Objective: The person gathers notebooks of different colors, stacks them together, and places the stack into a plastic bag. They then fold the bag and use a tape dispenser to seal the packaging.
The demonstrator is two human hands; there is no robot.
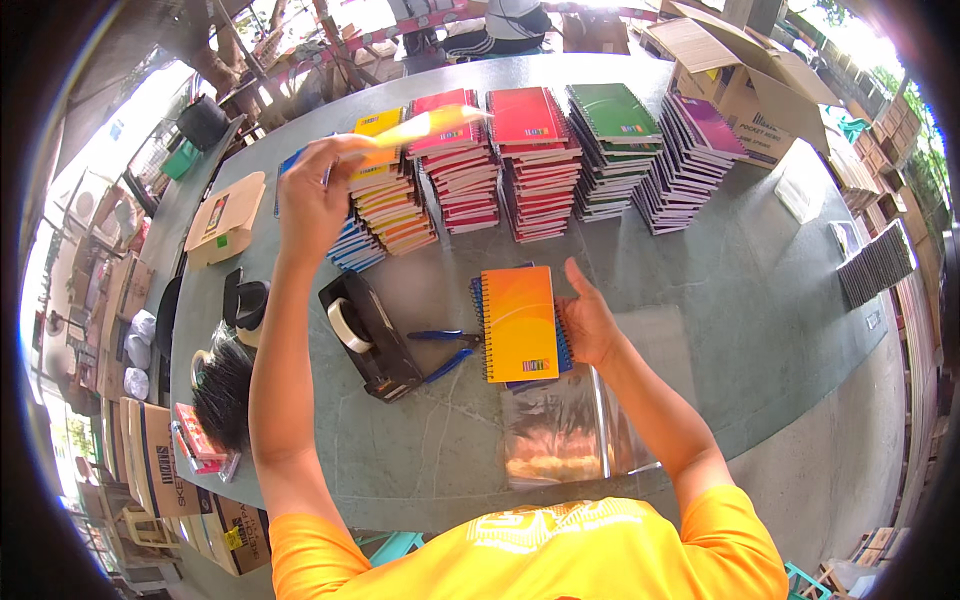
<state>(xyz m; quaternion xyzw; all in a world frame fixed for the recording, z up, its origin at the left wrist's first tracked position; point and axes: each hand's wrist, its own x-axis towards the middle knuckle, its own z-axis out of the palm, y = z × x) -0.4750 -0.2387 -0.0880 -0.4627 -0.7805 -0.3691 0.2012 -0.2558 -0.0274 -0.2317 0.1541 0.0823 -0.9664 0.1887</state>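
Raised at the left, my left hand (322, 185) is closed on a yellow spiral notebook (435, 125), which is blurred and passes in front of the tops of the stacks. A yellow-orange spiral notebook (520, 325) lies face up near the table's middle, over a blue spiral notebook (567, 345) that shows along its edges. Against their right edge rests my right hand (592, 318), thumb stretched up and apart; its other fingers are partly hidden by the notebooks. Behind stand stacks of yellow (395, 205), red (535, 165), green (612, 125) and purple notebooks (690, 165).
A black tape dispenser (385, 355) and blue-handled pliers (445, 350) lie left of the notebooks. Clear plastic sleeves (555, 430) spread near me. An open cardboard box (755, 105) stands far right, and a dark stack (877, 265) at the right edge. A person (505, 25) sits beyond.
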